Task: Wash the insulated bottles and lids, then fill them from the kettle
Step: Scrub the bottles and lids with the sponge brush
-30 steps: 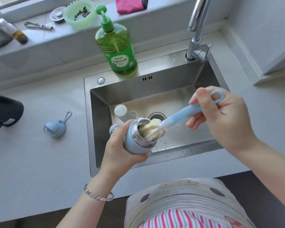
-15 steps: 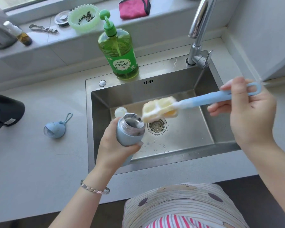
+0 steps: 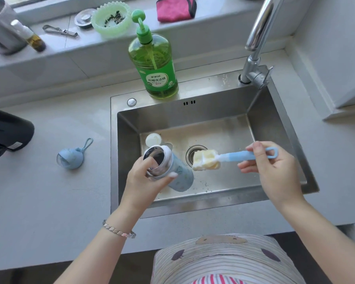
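- Left hand (image 3: pixel 146 181) grips the insulated bottle (image 3: pixel 179 178) near its open mouth, above the sink (image 3: pixel 213 93).
- Bottle axis is tilted: mouth points up-left, base down-right.
- Right hand (image 3: pixel 275 171) pinches the brush (image 3: pixel 236 156) by its handle. The brush lies near-horizontal, with its sponge head (image 3: pixel 206 160) pointing left, just beside the bottle base.
- Blue lid (image 3: pixel 71 158) rests on the counter (image 3: pixel 49 201).

Head view, steeply downward over sink (image 3: pixel 260 128), close.

The sponge brush (image 3: pixel 230 157), inside the bottle (image 3: pixel 181 180) a second ago, is now out, held by the right hand (image 3: pixel 275 173) beside it. The bottle's mouth has turned leftward.
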The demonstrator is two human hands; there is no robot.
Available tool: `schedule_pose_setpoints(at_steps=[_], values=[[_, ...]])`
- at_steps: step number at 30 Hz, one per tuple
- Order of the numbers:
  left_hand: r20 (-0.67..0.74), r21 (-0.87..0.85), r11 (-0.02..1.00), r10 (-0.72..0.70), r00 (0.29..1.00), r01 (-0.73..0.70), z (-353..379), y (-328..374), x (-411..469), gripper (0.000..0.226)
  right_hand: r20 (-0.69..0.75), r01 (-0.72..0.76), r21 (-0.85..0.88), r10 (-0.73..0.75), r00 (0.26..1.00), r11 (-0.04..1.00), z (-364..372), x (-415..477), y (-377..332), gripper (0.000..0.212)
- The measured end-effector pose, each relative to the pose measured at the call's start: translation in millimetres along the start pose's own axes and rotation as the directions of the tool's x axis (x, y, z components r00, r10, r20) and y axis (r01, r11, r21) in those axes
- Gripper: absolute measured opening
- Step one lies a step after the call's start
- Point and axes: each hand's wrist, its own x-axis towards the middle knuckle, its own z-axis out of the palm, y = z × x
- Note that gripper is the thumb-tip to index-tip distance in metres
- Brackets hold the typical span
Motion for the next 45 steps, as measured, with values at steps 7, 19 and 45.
schedule_pose_setpoints(at_steps=[7,19,45], values=[[0.171,0.221,0.97,-0.138,0.976,0.099,21,-41,25,0.023,0.087,-0.226,-0.062,0.231,0.969,0.972,10,18,32,0.011],[0.201,0.372,0.916,-0.239,0.95,0.152,77,-109,71,0.01,0.13,-0.521,-0.071,0.526,0.841,0.851,28,39,48,0.027],[-0.408,0.286,0.888,-0.226,0.884,0.359,-125,-131,73,0.06,0.382,-0.277,-0.385,0.425,0.82,0.88,112,26,5,0.026]])
